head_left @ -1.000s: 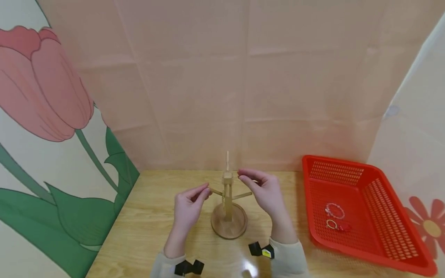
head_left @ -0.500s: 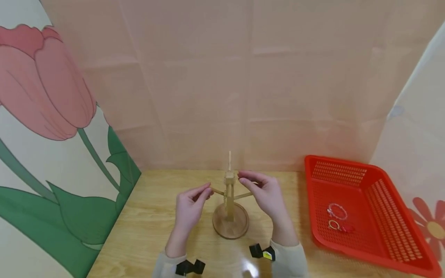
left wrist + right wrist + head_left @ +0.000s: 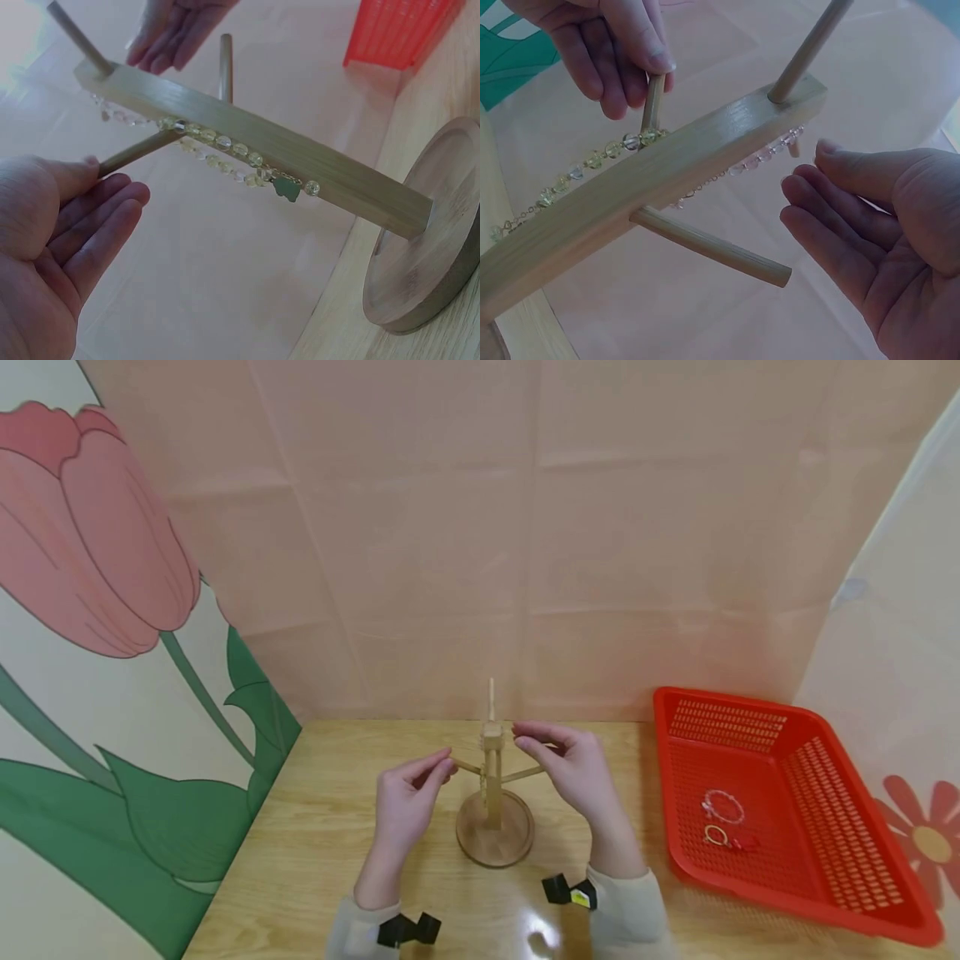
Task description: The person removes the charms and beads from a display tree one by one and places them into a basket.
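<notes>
A wooden jewelry stand (image 3: 493, 797) with a round base and several pegs stands upright on the table. My left hand (image 3: 408, 797) pinches the tip of its left peg (image 3: 139, 154) between thumb and fingers. From that peg hangs a yellow and clear beaded bracelet (image 3: 223, 141) with a green charm (image 3: 286, 188). A pink beaded bracelet (image 3: 761, 159) hangs behind the post near the top, partly hidden by it. My right hand (image 3: 573, 772) hovers right of the stand's top, thumb and fingertips close to a short peg end (image 3: 795, 147), nothing between them. The right peg (image 3: 712, 246) is bare.
On the right, a red plastic basket (image 3: 806, 881) holds a pale beaded bracelet (image 3: 724, 807) and a gold ring-shaped piece (image 3: 716, 835) with a red part beside it. A pink cloth (image 3: 420, 543) hangs behind the wooden table (image 3: 300, 860).
</notes>
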The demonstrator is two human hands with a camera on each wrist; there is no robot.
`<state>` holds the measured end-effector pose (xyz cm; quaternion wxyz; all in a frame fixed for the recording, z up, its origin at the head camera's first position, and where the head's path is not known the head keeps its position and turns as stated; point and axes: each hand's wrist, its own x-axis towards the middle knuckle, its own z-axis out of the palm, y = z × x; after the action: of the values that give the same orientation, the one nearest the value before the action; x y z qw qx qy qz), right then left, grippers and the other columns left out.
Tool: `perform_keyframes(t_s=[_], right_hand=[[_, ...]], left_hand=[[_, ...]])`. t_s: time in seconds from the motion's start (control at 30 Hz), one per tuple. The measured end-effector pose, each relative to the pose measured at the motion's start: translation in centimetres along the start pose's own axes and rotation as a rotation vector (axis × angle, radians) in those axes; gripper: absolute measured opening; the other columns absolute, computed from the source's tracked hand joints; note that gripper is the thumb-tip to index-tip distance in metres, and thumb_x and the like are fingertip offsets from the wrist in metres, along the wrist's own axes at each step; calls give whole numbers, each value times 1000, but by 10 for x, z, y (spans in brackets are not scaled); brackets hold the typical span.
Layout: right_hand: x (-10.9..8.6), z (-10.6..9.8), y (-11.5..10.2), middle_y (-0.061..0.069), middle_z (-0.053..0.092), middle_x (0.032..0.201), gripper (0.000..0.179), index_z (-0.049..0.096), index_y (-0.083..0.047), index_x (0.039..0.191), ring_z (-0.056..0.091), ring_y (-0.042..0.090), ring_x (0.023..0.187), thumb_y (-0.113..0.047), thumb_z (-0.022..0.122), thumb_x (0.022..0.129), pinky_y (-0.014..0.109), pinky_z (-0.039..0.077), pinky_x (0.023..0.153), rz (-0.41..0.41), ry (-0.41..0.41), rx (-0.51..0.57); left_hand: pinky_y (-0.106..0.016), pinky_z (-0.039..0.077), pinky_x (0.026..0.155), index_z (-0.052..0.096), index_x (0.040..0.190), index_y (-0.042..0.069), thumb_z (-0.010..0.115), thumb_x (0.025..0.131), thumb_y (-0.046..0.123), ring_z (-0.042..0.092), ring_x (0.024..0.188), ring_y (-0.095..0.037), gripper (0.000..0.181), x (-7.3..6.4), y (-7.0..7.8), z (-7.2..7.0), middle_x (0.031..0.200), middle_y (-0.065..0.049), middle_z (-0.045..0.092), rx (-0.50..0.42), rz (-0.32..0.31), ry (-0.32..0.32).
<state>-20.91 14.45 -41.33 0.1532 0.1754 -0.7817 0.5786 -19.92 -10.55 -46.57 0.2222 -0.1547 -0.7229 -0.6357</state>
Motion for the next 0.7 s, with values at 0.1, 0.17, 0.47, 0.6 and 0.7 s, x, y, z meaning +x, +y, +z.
perform_keyframes(t_s=[0.1, 0.17, 0.47, 0.6, 0.7], right_hand=[[1, -3, -1, 10, 81, 111, 22, 82, -3, 118, 77, 16, 101, -12, 81, 98, 18, 60, 85, 4, -1, -5], [1, -4, -2, 10, 81, 111, 22, 81, -2, 118, 77, 17, 101, -11, 81, 98, 19, 60, 86, 2, -11, -10], [5, -6, -2, 7, 81, 113, 24, 81, -5, 119, 77, 21, 100, -15, 82, 98, 24, 62, 86, 11, -72, -28], [7, -5, -1, 5, 81, 112, 24, 82, -6, 119, 77, 19, 100, -16, 82, 98, 26, 63, 86, 13, -92, -25], [7, -2, -2, 4, 81, 112, 22, 82, -7, 118, 78, 18, 100, -15, 82, 97, 27, 63, 85, 10, -94, -20]], left_hand=[[-28, 65, 75, 83, 112, 2, 78, 99, 7, 80, 86, -26, 15, 0, 0, 0, 96, -6, 82, 16, 1, -2], [-28, 65, 75, 84, 112, 3, 79, 99, 9, 80, 86, -25, 15, 0, -1, 0, 96, -5, 82, 28, 5, -2], [-26, 65, 74, 84, 109, 5, 79, 98, 9, 79, 84, -21, 13, -1, -1, 0, 95, -3, 82, 47, 32, 6], [-25, 64, 73, 84, 109, 6, 79, 98, 8, 79, 83, -20, 12, 0, -2, 1, 95, -2, 82, 48, 38, 11], [-25, 64, 73, 84, 108, 5, 79, 98, 7, 78, 83, -18, 12, -1, -2, 2, 94, -4, 82, 40, 37, 13]])
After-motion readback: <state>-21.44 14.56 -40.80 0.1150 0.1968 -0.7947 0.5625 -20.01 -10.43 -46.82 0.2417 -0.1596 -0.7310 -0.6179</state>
